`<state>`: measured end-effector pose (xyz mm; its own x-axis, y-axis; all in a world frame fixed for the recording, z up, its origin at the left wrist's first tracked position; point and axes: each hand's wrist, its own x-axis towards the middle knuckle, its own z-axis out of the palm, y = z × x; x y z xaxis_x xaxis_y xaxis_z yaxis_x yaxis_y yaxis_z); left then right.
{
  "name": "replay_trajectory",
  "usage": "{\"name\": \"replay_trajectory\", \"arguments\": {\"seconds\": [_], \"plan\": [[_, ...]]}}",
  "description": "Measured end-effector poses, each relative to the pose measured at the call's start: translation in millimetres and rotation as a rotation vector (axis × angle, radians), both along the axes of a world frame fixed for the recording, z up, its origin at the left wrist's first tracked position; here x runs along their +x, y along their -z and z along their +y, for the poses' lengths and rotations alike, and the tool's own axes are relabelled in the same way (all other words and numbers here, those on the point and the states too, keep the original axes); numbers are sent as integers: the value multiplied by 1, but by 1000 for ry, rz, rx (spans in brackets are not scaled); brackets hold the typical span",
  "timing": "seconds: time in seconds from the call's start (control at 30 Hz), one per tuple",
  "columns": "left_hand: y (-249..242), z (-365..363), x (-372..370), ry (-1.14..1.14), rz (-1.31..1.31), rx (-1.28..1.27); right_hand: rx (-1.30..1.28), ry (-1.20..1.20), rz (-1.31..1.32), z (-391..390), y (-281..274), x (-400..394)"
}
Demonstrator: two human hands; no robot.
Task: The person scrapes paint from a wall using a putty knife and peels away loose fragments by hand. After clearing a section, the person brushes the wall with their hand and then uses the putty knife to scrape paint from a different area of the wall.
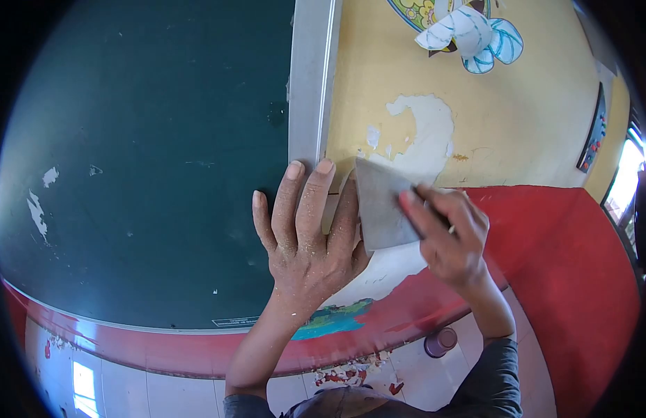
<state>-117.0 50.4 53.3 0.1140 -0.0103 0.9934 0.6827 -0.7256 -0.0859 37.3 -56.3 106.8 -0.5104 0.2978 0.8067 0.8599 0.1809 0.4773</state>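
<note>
Beside the chalkboard frame (310, 76), scraping is partly done.
Right hand (448, 237) pinches a scraper (382, 209); left hand (305, 237) lies flat, fingers spread, holding nothing; a bare patch (424, 132) shows above, yellow paint (532, 118) remains around.

the board (142, 160) fills the view from nine to eleven o'clock, its frame strip (310, 76) running down from twelve o'clock along its right edge. the wall (532, 125) lies right of the strip, with a patch of missing paint (427, 136) near centre and a paper decoration (469, 31) at one o'clock. the left hand (309, 237) lies flat over the strip's lower end. just right of it, the right hand (452, 240) presses a scraper blade (380, 205) on the wall. a small cup (440, 341) stands on the floor at five o'clock.
</note>
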Motion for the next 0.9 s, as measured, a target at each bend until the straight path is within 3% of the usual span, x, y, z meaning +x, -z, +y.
{"name": "replay_trajectory", "arguments": {"seconds": [0.1, 0.23, 0.33, 0.43, 0.57, 0.7, 0.77, 0.9], "plan": [[-5, -3, 3, 1, -26, 5, 230, -33, 256, 8, -10, 13], [-3, -4, 2, 27, -48, -27, 93, -1, 14, 6, 6, 2], [-4, -4, 7, 52, -118, -36, 217, 19, 230, 8, -1, 9], [-4, -3, 6, 52, -121, -28, 64, -34, 100, -1, 0, -1], [-4, -4, 5, 103, -133, -20, 136, -15, 196, 7, 8, 12], [0, 5, 2, 214, -186, 63, 105, 100, -135, 3, 18, 9], [1, 7, 2, 264, -210, 87, 230, 127, -140, 12, 7, 19], [0, 8, 7, 272, -264, 116, 206, 100, -156, 17, 17, 18]]}}
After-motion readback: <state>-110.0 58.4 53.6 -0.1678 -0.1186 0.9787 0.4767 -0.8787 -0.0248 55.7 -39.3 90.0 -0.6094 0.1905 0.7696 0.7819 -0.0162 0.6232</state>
